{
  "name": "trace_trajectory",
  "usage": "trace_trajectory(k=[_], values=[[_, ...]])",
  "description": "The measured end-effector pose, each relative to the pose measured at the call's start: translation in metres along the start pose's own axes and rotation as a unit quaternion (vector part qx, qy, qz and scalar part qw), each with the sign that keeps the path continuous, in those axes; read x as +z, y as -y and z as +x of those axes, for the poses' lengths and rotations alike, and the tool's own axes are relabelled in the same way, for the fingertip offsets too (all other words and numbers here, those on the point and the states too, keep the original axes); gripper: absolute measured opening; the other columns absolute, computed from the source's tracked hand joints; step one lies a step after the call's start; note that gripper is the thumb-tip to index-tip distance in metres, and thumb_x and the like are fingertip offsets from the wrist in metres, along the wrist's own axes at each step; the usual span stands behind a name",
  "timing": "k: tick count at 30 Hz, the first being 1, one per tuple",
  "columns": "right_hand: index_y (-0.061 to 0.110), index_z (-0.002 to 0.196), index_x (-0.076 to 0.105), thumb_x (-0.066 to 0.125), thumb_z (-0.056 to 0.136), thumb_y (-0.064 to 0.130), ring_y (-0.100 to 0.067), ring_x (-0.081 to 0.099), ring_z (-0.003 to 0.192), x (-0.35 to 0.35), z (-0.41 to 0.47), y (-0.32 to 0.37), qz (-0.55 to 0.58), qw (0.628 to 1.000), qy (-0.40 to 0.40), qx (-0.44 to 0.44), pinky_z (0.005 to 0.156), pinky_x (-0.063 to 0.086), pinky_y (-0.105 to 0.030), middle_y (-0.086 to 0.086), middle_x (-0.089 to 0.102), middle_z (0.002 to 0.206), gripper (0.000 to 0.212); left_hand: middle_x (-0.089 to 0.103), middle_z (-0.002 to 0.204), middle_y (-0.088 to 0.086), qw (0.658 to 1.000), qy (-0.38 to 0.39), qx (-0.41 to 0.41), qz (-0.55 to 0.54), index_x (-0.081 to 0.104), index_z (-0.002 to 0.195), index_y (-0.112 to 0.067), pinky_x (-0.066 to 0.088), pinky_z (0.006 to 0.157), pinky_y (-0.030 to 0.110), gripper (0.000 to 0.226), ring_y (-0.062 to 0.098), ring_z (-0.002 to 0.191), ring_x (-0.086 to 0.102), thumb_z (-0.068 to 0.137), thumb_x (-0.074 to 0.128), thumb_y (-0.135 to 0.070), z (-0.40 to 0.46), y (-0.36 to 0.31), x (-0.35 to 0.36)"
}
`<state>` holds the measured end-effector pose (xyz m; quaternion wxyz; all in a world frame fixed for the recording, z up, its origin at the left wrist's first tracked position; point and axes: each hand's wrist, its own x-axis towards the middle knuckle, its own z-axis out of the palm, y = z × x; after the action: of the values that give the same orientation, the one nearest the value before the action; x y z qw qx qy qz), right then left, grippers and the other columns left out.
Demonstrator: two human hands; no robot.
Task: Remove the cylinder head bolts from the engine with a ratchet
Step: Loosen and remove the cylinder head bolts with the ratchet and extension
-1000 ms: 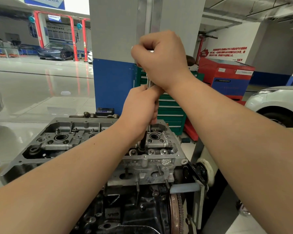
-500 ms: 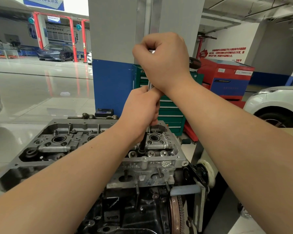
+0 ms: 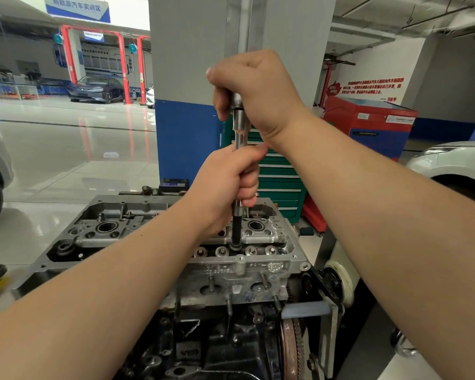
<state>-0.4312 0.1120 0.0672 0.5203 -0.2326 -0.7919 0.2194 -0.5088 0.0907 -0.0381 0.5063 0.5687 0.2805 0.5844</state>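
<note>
The grey aluminium cylinder head (image 3: 154, 223) sits on the dark engine block (image 3: 220, 344), mounted on a stand. A ratchet with a long chrome extension (image 3: 240, 127) stands upright, and its dark socket end (image 3: 236, 229) goes down into a bolt hole at the head's right end. My right hand (image 3: 258, 91) is closed over the ratchet head at the top. My left hand (image 3: 228, 185) is wrapped around the extension's lower half, just above the head. The bolt itself is hidden in its hole.
A grey and blue pillar (image 3: 192, 105) rises right behind the engine, with a green tool cabinet (image 3: 280, 182) and a red cart (image 3: 368, 124) beside it. A white car (image 3: 455, 165) is at the right. The flywheel (image 3: 291, 349) and stand bracket (image 3: 332, 283) are at lower right.
My left hand has shifted slightly lower on the extension, showing more chrome between the two hands. The view has moved a little; the tool stays in the same hole.
</note>
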Motion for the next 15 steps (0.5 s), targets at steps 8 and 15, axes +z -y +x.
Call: trace_trajectory(k=[8,15], values=[[0.021,0.068,0.038,0.046,0.089,0.041,-0.028,0.041,0.066,0.016,-0.015,0.014,-0.575,0.802,-0.155,0.035,0.051,0.012,-0.030,0.006,0.030,0.062,0.031,0.046,0.068,0.004,0.958,-0.212,0.071,0.177,0.046,0.083,-0.001,0.030,0.062,0.036,0.029,0.019,0.065,0.034,0.081,0.052,-0.030,-0.014,0.016,0.028],[-0.001,0.065,0.060,0.063,0.087,0.024,-0.017,0.050,0.059,-0.008,-0.007,0.009,-0.177,0.984,0.004,0.021,0.059,0.039,-0.028,-0.011,0.054,0.059,0.033,0.026,0.051,0.001,0.994,-0.074,-0.049,0.060,0.032,0.060,-0.022,0.023,0.048,0.028,0.047,0.018,0.045,0.021,0.095,0.063,-0.028,-0.002,-0.002,0.012]])
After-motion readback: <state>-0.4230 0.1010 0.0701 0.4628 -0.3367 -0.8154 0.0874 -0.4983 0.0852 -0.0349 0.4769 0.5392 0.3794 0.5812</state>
